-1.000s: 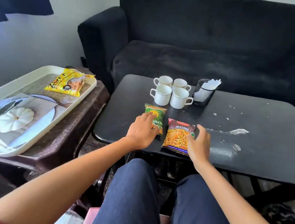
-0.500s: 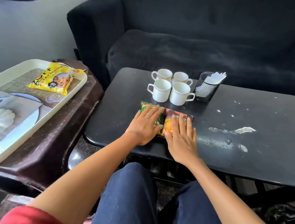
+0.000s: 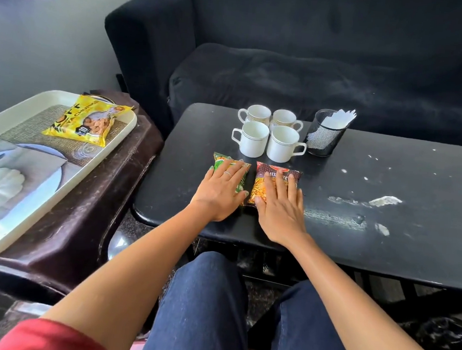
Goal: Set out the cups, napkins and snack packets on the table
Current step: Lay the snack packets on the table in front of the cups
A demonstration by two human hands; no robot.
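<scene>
Both grips flat, holding nothing: left hand (image 3: 220, 192) presses green pkt (image 3: 226, 171), right hand (image 3: 278, 206) red pkt (image 3: 278, 178). Cups (image 3: 269, 133), napkins (image 3: 336, 119) just beyond on tabletop (image 3: 387, 214) (done). Yellow pkt (image 3: 86, 120) left, on tray (image 3: 21, 119).

The person wears a red top; only the end of its short sleeve (image 3: 54, 337) shows, at about 7 o'clock in the view, and below it both forearms are bare. The trousers (image 3: 199, 310) are dark blue, like denim, plain and with no visible pattern, and they cover both legs at about 6 o'clock. The left hand (image 3: 220, 193) carries a thin silver-coloured ring (image 3: 227, 174) on one finger. The nails of this hand are painted in a pale green colour. The right hand (image 3: 280, 206) shows no ring, and its nails are too small to tell clearly.
</scene>
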